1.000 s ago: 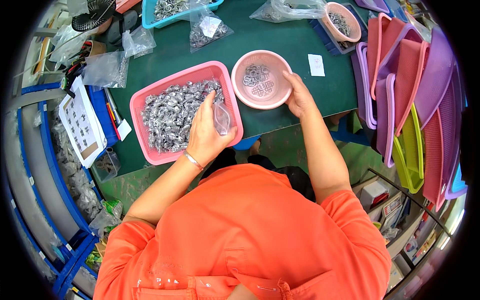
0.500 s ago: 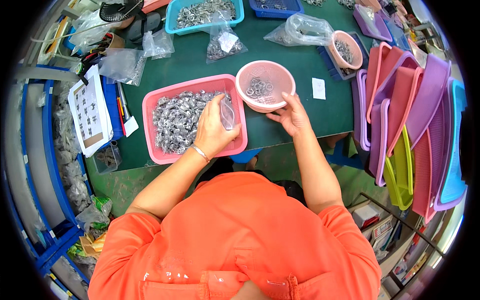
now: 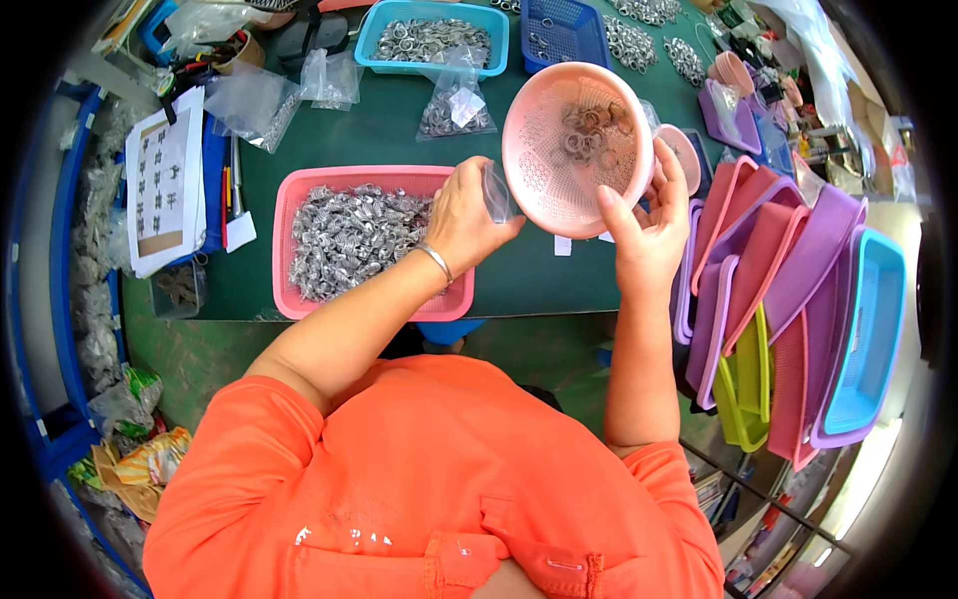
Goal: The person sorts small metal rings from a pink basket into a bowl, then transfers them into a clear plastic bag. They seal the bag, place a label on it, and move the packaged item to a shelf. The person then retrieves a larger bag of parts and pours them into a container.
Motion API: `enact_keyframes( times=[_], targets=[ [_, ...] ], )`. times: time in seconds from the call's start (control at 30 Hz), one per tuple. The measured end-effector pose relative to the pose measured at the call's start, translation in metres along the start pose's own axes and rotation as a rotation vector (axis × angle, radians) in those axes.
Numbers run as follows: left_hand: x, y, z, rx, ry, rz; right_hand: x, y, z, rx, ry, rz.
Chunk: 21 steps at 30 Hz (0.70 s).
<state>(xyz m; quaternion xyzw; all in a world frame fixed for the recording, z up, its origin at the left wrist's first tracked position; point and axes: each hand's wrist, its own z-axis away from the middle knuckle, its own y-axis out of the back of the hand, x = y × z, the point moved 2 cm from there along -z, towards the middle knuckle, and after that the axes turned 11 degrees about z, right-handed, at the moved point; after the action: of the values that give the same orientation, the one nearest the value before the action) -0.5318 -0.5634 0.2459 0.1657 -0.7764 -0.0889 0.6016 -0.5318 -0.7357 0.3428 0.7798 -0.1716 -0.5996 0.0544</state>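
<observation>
My left hand (image 3: 465,220) is closed on a small clear plastic bag (image 3: 497,194), its mouth held up beside the round basket. My right hand (image 3: 654,228) grips the rim of a round pink plastic basket (image 3: 529,150), raised off the table and tilted toward the bag. Several metal rings (image 3: 595,136) lie inside the basket. Below and left of my left hand stands a pink rectangular basket (image 3: 283,236) full of small silvery metal parts (image 3: 351,240); my left wrist passes over its right side. How full the bag is, I cannot tell.
Along the back stand a turquoise basket (image 3: 371,28) of rings and a blue basket (image 3: 579,45). A filled clear bag (image 3: 456,112) lies before them. Stacked coloured baskets (image 3: 778,270) crowd the right side. Printed sheets (image 3: 165,190) and pens (image 3: 226,200) lie at the left.
My right hand has lifted the round basket off the table, up and to the right, and tilted it. My left hand has moved right with the bag, toward the basket.
</observation>
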Motion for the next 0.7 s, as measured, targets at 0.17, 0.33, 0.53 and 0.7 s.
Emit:
enact_keyframes(
  times=[0.17,0.33,0.53,0.7],
  targets=[
    [0.002,-0.004,-0.005,-0.011,0.074,0.094,-0.004,-0.003,0.003,-0.020,0.073,0.104],
    [0.003,-0.006,-0.005,-0.071,0.105,0.130,-0.004,-0.003,0.003,-0.012,0.124,0.124],
    [-0.006,-0.004,0.000,-0.088,0.154,0.157,0.045,0.011,-0.005,0.075,-0.143,-0.098],
    [-0.020,0.016,0.018,-0.137,0.275,0.119,0.154,0.000,0.009,-0.064,-0.666,-0.366]
  ],
)
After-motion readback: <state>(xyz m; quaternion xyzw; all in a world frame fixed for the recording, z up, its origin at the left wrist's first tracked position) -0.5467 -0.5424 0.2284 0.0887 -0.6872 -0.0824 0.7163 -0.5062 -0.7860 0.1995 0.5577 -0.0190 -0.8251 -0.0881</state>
